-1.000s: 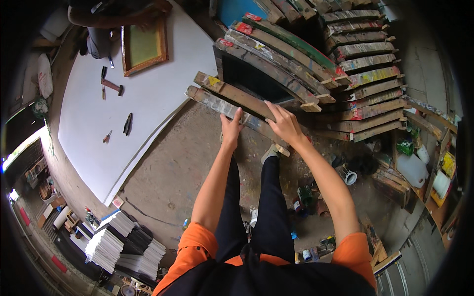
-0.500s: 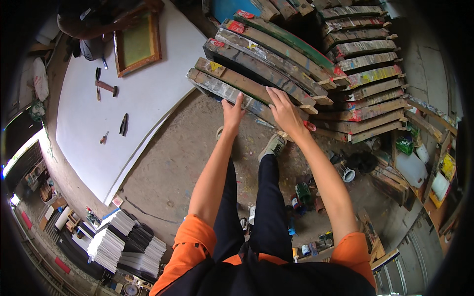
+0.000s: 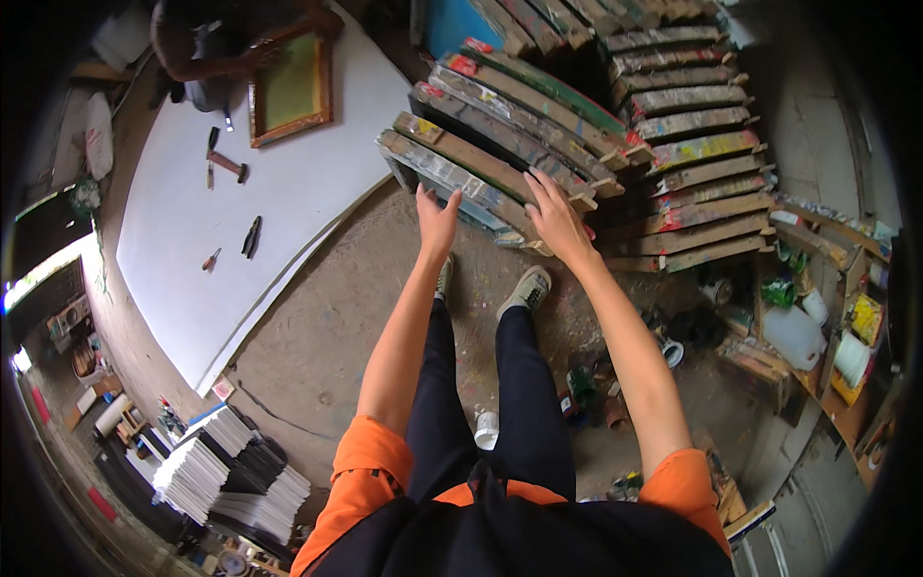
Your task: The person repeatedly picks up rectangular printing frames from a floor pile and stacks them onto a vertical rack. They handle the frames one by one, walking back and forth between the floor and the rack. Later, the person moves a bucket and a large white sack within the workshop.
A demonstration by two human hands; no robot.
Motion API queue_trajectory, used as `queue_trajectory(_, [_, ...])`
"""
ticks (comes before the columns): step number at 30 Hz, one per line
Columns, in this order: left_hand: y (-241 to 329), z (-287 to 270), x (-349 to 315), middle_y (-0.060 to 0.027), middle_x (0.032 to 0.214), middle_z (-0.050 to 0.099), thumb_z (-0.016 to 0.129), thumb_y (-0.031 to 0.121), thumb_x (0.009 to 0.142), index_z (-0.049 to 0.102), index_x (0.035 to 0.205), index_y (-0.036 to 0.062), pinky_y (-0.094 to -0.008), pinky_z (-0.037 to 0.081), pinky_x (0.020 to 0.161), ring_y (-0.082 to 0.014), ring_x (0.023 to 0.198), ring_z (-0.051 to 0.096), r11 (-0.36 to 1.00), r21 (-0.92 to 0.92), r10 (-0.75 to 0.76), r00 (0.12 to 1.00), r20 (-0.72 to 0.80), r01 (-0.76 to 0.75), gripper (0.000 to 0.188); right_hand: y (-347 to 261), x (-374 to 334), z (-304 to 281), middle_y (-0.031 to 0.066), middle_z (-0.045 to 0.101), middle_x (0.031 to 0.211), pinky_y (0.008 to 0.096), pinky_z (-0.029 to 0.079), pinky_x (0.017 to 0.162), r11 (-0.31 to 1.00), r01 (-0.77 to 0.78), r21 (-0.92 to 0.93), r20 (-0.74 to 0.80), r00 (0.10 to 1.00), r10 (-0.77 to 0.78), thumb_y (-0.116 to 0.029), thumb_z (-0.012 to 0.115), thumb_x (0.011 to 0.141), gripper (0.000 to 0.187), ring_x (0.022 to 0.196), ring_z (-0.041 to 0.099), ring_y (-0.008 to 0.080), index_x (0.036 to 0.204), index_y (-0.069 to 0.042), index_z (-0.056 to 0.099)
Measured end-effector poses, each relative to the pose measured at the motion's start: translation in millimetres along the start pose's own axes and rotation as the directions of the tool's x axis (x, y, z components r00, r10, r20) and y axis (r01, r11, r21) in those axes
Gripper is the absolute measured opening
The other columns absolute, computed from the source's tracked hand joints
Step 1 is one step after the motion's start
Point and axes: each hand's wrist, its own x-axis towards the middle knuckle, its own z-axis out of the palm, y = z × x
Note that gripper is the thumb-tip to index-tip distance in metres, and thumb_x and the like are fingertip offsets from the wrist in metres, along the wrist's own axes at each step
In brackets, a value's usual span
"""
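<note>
Paint-stained wooden frames stand on edge in a row in front of me. The nearest frame (image 3: 444,171) has a pale, smeared top bar, and part of a bluish face shows below it. My left hand (image 3: 438,223) is at this frame's near side, thumb and fingers apart, the thumb close to the bar; whether it touches is unclear. My right hand (image 3: 561,223) lies over the top bars near their right end, fingers stretched onto the frame behind (image 3: 461,154). Its thumb side is near the front bar.
A white table (image 3: 183,288) at left bears a hammer (image 3: 229,166), pliers (image 3: 252,237) and a screwdriver (image 3: 211,259). Another person's arm (image 3: 207,65) reaches to a yellow-meshed frame (image 3: 322,117). More frames (image 3: 711,149) stand at right. Paint pots (image 3: 580,385) sit on the floor.
My left hand has come down and left from the nearest frame's bar, its thumb and fingers spreading. More of that frame's bluish face shows. My left foot has shifted, and the view has moved slightly.
</note>
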Motion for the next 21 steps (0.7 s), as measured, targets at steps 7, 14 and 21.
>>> queue_trajectory(7, [13,-125,-140,-0.017,0.116,0.047,0.053,0.017,0.083,0.037,0.12,0.0013,-0.0334,0.039,0.087,-0.0247,0.108,0.046,0.979,-0.153,0.102,0.974,-0.201,-0.134,0.043,-76,-70,-59,0.0197,0.037,0.124,0.0434,0.029,0.095,0.995,0.039,-0.091,0.042,0.998,-0.036,-0.014,0.056,0.076,0.044,0.115,0.035,0.0358,0.116,0.0,0.042])
queue_trajectory(14, [-59,-243,-276,-0.0163,0.097,0.057,0.053,0.018,0.082,0.049,0.105,0.0027,-0.0344,0.044,0.078,-0.0254,0.09,0.056,0.993,-0.12,-0.04,0.886,-0.462,-0.018,0.027,-199,-137,-45,0.0193,0.044,0.117,0.0385,0.034,0.093,0.986,0.162,0.031,0.286,0.944,-0.164,-0.01,0.055,0.077,0.032,0.108,0.041,0.0349,0.106,0.0,0.05])
queue_trajectory(21, [-179,-374,-395,-0.0121,0.088,0.061,0.054,0.02,0.08,0.055,0.099,0.0057,-0.0331,0.045,0.074,-0.0231,0.082,0.059,0.954,-0.28,-0.266,0.728,-0.632,0.105,0.024,-249,-155,82,0.0157,0.059,0.093,0.0363,0.043,0.08,0.974,0.173,-0.147,0.583,0.81,-0.056,-0.013,0.055,0.076,0.021,0.09,0.055,0.0304,0.094,-0.002,0.059])
